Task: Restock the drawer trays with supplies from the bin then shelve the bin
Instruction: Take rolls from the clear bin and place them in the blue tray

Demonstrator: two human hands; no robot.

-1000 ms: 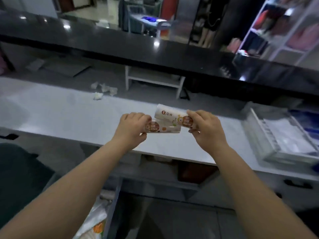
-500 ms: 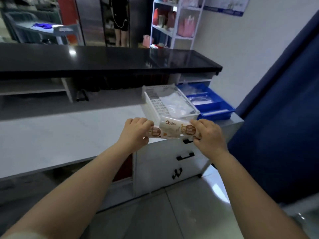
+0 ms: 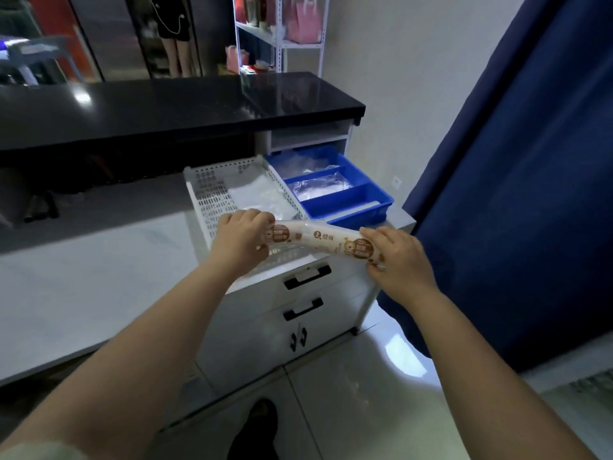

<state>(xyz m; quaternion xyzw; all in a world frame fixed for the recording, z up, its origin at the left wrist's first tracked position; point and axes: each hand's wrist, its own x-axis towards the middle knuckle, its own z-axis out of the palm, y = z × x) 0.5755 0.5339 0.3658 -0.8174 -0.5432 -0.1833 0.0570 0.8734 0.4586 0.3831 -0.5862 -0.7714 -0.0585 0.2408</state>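
I hold two white rolls with brown and orange labels in front of me. My left hand (image 3: 242,240) grips the end of the left roll (image 3: 282,235). My right hand (image 3: 398,260) pinches the right roll (image 3: 335,242) at its right end. Both rolls hover just above the near edge of a white perforated basket (image 3: 207,197) that holds clear plastic bags. Beside it to the right sits a blue divided tray (image 3: 351,204) with clear packets in its back compartments and a white strip in the front one. Both stand on the right end of the white counter (image 3: 83,277).
White drawers with black handles (image 3: 306,277) sit below the counter end. A black upper counter (image 3: 166,107) runs behind. A dark blue curtain (image 3: 530,161) hangs at the right. My shoe (image 3: 258,426) shows on the glossy tiled floor. Metal shelving (image 3: 282,38) stands in the back.
The view has swung right and nearer to the counter's end, so the basket and blue tray now lie directly under my hands. The two rolls have slid apart end to end.
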